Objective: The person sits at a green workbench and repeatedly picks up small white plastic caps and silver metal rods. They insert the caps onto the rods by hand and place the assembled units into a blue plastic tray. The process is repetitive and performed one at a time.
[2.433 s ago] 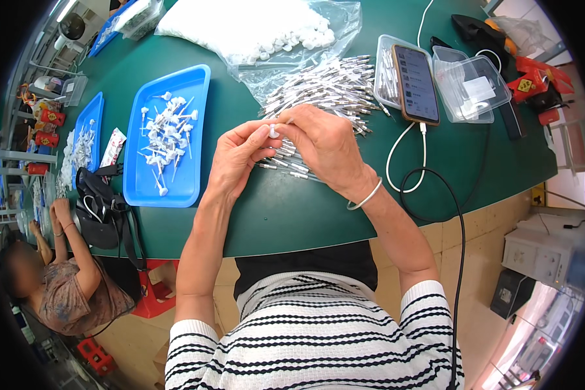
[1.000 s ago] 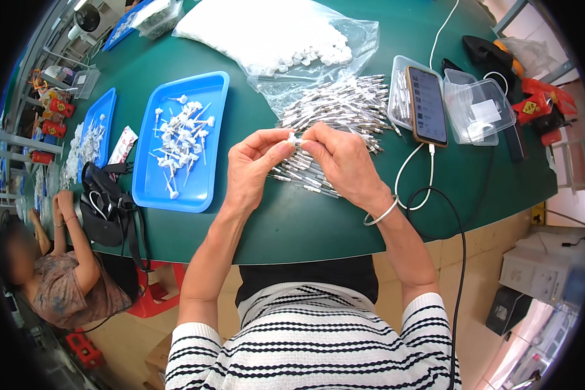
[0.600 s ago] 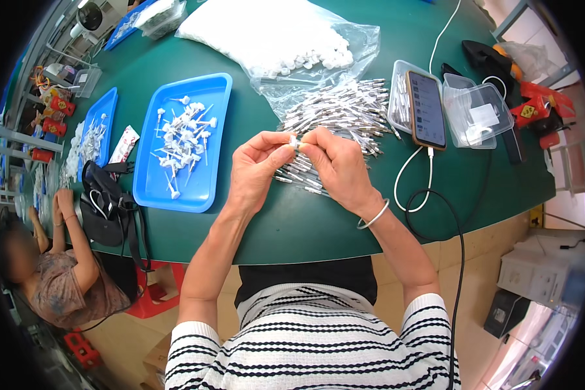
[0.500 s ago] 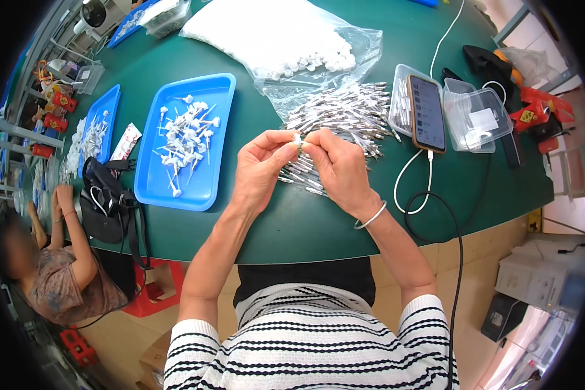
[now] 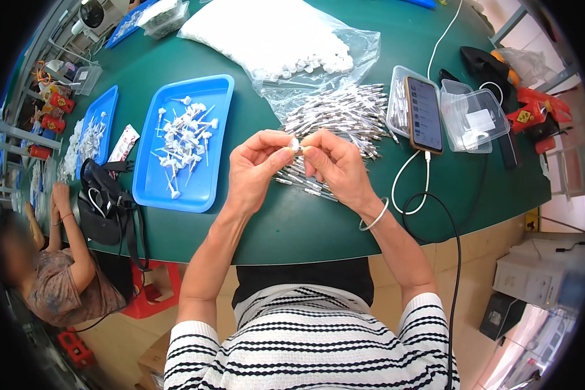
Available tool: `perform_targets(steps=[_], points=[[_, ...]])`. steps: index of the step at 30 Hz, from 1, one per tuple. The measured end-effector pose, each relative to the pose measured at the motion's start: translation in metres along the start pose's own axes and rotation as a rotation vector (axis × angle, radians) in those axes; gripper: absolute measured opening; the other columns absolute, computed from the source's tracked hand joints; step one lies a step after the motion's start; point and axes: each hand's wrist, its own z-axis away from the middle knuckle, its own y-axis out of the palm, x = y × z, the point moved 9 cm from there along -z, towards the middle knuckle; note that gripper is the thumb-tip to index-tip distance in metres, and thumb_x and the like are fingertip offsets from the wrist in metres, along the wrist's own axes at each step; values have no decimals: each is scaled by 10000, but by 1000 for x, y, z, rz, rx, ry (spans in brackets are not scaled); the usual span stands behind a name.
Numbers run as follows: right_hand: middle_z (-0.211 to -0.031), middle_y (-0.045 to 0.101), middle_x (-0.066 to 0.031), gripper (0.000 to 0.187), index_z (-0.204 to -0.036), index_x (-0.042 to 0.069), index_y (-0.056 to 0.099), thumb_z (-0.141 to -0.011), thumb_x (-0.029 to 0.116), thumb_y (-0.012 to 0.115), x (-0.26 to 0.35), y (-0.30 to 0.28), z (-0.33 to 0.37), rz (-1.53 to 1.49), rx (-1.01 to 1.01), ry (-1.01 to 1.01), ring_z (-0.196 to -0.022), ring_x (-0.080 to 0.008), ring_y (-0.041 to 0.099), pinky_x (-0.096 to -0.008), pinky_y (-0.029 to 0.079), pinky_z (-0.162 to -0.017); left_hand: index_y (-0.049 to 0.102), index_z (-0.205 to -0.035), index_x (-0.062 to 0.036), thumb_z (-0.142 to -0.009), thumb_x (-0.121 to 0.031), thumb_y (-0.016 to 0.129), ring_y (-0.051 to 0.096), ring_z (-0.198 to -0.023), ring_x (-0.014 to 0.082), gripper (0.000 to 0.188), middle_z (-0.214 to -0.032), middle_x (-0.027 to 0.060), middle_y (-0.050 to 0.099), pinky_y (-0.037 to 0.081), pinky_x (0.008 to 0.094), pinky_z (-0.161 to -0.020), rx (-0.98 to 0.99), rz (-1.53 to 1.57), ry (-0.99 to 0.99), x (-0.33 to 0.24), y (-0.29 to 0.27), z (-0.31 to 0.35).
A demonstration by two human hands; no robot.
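Between thumb and fingers, my left hand (image 5: 253,170) pinches a small white plastic cap (image 5: 295,144). My right hand (image 5: 338,170), wearing a pale bangle, is closed in a pinch right against the cap. What its fingertips hold is too small and covered to make out. Just beyond and beneath both hands spreads a heap of thin white-and-silver rods (image 5: 344,117). Left of my hands, a blue tray (image 5: 148,185) bears several white-headed pieces on thin stems (image 5: 187,140).
A clear bag of white caps (image 5: 266,39) lies at the back. Right are a phone (image 5: 424,117) with its cable, plastic boxes (image 5: 474,127) and a black cord (image 5: 458,273). Left are a black bag (image 5: 101,208), another blue tray (image 5: 104,123) and a seated person (image 5: 71,279).
The white cap shows more openly now between my fingertips. My right fingers have shifted slightly, and both hands stay close together over the rods.
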Motion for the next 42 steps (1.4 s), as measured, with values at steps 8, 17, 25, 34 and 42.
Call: perform_targets(steps=[8,17,25,34,42], points=[[-647,558,16,184,-915,34,582,-963,207,541,-17,9,3,-268,38,144,-548,-15,461,-155,356,-481,620,-995,39,-847,38,637,573,-934,115,149,-1012,73,581,477,237,-821,41,-78,123,-11,7,3],[-778,596,-19,155,-984,8,601,-953,152,554,-23,7,-6,-351,91,65,-687,-58,537,-204,453,-629,629,-1020,18,-833,27,653,592,-883,126,189,-1004,75,595,504,251,-761,-11,-301,256,-28,17,8],[-950,629,-45,142,-1024,-1,596,-917,93,601,-18,7,-7,-438,27,25,-876,-106,605,-232,472,-799,604,-1089,25,-825,43,651,578,-885,112,270,-1018,56,588,499,250,-817,-45,-522,311,-39,18,15],[-954,636,-52,118,-995,4,592,-891,49,623,-14,4,-7,-336,-3,-26,-896,-122,613,-245,482,-816,579,-999,21,-818,-3,683,601,-828,109,211,-938,62,609,501,241,-769,-123,-353,269,-34,9,14],[-967,638,-68,130,-1010,-5,591,-885,21,616,-18,8,-8,-418,23,-24,-912,-149,621,-292,516,-848,592,-936,34,-889,-26,601,620,-823,116,78,-905,58,620,506,239,-765,-93,-258,258,-27,6,11]])
